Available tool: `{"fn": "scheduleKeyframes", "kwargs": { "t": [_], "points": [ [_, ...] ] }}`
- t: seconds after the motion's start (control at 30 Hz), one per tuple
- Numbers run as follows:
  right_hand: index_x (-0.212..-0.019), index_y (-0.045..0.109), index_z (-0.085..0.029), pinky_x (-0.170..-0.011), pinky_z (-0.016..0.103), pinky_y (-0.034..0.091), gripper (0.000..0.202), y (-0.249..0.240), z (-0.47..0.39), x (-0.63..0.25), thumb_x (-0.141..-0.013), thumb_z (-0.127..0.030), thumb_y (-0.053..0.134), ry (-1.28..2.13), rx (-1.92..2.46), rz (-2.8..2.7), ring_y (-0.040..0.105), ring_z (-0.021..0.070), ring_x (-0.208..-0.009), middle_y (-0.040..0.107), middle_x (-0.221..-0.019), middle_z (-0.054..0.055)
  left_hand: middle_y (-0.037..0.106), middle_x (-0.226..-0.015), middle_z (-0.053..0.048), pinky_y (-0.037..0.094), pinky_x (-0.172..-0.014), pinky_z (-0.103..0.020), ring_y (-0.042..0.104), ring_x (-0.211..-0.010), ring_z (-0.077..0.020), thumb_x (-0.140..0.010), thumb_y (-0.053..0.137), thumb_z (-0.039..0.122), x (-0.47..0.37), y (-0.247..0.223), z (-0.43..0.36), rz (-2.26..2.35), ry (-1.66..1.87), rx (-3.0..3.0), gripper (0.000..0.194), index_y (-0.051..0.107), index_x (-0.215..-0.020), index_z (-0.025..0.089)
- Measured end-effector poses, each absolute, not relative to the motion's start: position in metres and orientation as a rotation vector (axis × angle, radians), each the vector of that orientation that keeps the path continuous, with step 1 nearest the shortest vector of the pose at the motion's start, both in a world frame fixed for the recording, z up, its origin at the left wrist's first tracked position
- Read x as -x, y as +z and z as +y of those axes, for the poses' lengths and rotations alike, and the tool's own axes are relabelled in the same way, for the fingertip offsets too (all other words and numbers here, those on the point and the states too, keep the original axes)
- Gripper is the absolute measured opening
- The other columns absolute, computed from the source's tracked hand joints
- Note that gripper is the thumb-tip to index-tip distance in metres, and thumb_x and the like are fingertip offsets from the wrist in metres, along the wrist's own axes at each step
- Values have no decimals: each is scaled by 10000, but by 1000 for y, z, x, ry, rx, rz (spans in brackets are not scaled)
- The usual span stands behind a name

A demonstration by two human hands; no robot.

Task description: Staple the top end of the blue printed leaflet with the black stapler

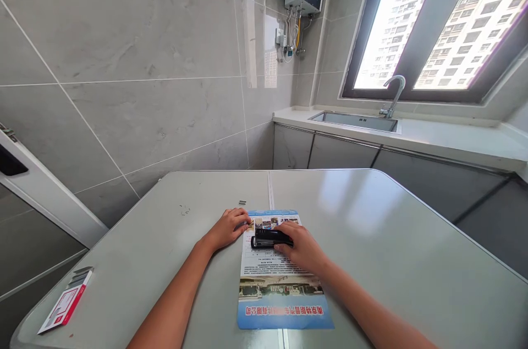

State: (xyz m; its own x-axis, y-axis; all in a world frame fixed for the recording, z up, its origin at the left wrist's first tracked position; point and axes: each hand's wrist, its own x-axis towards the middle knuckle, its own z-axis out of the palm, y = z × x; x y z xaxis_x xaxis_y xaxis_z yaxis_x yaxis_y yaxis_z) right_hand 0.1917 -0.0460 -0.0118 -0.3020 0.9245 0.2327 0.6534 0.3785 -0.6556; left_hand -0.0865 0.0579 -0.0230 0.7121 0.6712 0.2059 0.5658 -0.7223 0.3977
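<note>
A printed leaflet (284,286) with blue bands lies flat on the table, its lettering upside down to me. My right hand (303,247) is wrapped round the back of a black stapler (268,238), which rests across the upper part of the leaflet with its nose toward the left. At the leaflet's upper left edge is my left hand (229,230), thumb and fingers closed on that edge; exactly how they grip it is partly hidden. Two short strips of staples (242,202) lie just beyond my left hand.
Loose staples (184,210) are scattered on the light table (350,283), left of my left hand. A red and white box (66,302) with dark strips by it sits at the left edge. Behind stand a counter with a sink (355,120) and faucet (395,96).
</note>
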Motion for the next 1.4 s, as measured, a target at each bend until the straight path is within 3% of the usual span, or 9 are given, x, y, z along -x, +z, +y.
{"fn": "scheduleKeyframes", "kwargs": {
  "t": [0.2, 0.33, 0.4, 0.47, 0.53, 0.67, 0.77, 0.87, 1.4],
  "points": [
    [-1183, 723, -241, -964, 368, 435, 343, -17, -43, -191, -841, -263, 733, 617, 1365, -2080, 629, 262, -1078, 736, -1095, 67, 673, -1257, -63, 384, -1103, -430, 595, -1198, -235, -1042, 496, 300, 88, -24, 59, 951, 495, -2622, 264, 708, -1199, 300],
    [-1239, 708, -253, -956, 373, 453, 431, -11, -39, -201, -831, -378, 771, 608, 1338, -1986, 621, 261, -1067, 717, -1145, 81, 681, -1177, -72, 422, -1044, -414, 600, -1125, -236, -1037, 503, 336, 89, -16, 55, 965, 543, -2564, 250, 737, -1096, 272],
    [-1118, 757, -242, -897, 344, 461, 306, -6, -36, -212, -906, -451, 688, 555, 1288, -1934, 617, 239, -992, 714, -1056, 81, 694, -1081, -70, 463, -955, -371, 612, -1032, -223, -1019, 532, 368, 89, -11, 52, 953, 593, -2470, 251, 751, -1009, 247],
    [-880, 776, -213, -767, 303, 442, 397, -2, -33, -224, -1001, -494, 524, 530, 1272, -1915, 584, 192, -803, 674, -840, 62, 696, -956, -56, 479, -826, -322, 608, -887, -195, -994, 567, 405, 89, -8, 49, 923, 594, -2363, 263, 756, -960, 226],
    [-719, 727, -195, -655, 282, 379, 541, -2, -30, -233, -1033, -512, 422, 542, 1305, -1928, 485, 153, -643, 574, -673, 29, 676, -858, -32, 455, -716, -286, 571, -763, -162, -952, 626, 445, 87, -8, 47, 877, 553, -2283, 268, 757, -955, 211],
    [-558, 517, -195, -620, 279, 295, 533, -6, -28, -236, -1011, -464, 438, 559, 1330, -2036, 331, 123, -573, 408, -577, -20, 634, -837, -3, 411, -642, -246, 525, -714, -131, -803, 798, 486, 81, -11, 45, 777, 460, -2224, 315, 739, -921, 199],
    [-547, 290, -199, -613, 287, 243, 507, -6, -28, -233, -983, -398, 456, 541, 1308, -2058, 236, 118, -571, 271, -566, -46, 610, -836, 3, 399, -639, -240, 515, -717, -128, -770, 829, 467, 78, -13, 45, 744, 436, -2248, 312, 708, -866, 196],
    [-587, 196, -202, -603, 295, 211, 489, -1, -29, -236, -965, -373, 455, 594, 1298, -2086, 194, 120, -590, 203, -590, -49, 600, -834, 2, 400, -651, -240, 513, -726, -130, -791, 809, 433, 77, -14, 45, 730, 436, -2269, 277, 680, -850, 195],
    [-532, 277, -196, -559, 299, 182, 525, 11, -32, -250, -944, -398, 533, 714, 1400, -2271, 194, 111, -575, 244, -572, -45, 564, -822, 19, 356, -679, -238, 478, -765, -134, -741, 805, 302, 77, -17, 46, 759, 413, -2182, 245, 621, -835, 170]
  ]
}}
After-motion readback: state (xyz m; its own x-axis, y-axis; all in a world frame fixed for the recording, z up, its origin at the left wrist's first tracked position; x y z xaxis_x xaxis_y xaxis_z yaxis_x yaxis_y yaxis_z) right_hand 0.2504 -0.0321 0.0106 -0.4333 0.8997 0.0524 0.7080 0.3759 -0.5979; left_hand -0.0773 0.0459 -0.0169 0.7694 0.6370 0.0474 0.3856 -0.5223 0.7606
